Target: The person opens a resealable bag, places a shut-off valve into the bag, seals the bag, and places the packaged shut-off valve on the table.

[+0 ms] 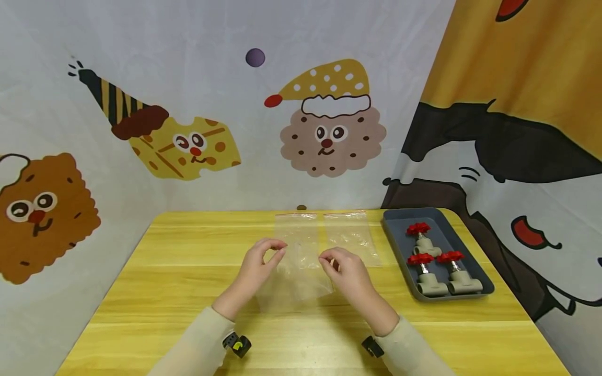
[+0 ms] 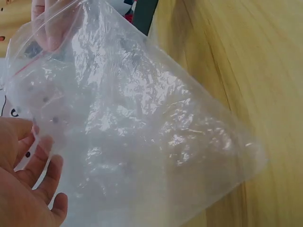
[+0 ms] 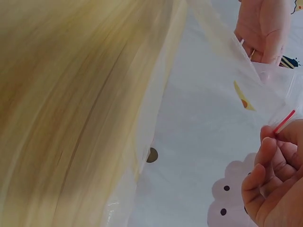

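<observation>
Bag [image 2: 128, 118] hangs between 2 hands [image 1: 256, 263] [image 1: 349, 270], both pinching its top edge.

Between the fingers [image 2: 53, 171] is a crinkled, glossy plastic bag [image 2: 118, 118]; below them, a smooth wood-grain bench [image 1: 188, 245]; beyond, matt cloth [image 1: 202, 36].

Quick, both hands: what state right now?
Left hand: closed, pinching a clear plastic bag.
Right hand: closed, pinching the same bag.
</observation>
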Demonstrator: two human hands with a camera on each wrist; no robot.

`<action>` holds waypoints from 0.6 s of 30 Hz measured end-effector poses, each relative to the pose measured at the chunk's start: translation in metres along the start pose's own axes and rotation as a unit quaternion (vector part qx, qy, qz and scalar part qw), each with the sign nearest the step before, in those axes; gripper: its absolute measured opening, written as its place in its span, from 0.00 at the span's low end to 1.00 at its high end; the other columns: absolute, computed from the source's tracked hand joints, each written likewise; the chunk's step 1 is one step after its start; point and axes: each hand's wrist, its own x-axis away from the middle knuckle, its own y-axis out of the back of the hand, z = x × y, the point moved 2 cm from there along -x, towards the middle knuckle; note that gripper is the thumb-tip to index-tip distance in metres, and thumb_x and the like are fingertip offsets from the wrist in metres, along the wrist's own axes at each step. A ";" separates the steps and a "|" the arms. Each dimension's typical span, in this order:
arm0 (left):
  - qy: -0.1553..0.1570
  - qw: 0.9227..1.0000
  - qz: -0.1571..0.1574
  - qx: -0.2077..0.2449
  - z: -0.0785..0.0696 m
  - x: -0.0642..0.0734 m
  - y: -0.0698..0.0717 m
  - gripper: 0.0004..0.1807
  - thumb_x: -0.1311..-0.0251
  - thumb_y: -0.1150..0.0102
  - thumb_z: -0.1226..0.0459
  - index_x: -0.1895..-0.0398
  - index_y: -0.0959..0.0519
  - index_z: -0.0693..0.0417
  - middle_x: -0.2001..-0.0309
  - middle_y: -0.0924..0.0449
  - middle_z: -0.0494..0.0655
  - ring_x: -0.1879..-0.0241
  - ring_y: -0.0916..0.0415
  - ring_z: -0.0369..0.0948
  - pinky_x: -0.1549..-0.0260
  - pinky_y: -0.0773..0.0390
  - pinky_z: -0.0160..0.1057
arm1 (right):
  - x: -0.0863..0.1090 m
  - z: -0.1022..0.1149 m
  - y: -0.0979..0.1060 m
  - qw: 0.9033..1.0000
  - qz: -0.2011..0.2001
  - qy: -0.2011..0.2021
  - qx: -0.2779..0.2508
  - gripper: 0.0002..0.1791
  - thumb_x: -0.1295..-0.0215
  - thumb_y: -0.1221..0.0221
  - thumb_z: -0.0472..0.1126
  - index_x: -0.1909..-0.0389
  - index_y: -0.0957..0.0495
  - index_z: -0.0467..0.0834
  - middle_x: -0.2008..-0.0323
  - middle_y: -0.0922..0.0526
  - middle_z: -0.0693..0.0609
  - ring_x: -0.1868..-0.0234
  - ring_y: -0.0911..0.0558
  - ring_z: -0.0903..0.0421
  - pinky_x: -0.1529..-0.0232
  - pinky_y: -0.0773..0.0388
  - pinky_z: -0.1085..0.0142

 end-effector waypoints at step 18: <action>-0.006 0.998 -0.048 0.043 -0.007 -0.001 0.001 0.05 0.38 0.41 0.61 0.64 0.20 0.52 0.63 0.19 0.43 0.58 0.23 0.40 0.49 0.24 0.51 | 0.003 0.021 0.008 0.995 0.036 0.037 -0.083 0.13 0.35 0.40 0.41 0.52 0.25 0.46 0.55 0.23 0.55 0.56 0.23 0.58 0.57 0.20 0.61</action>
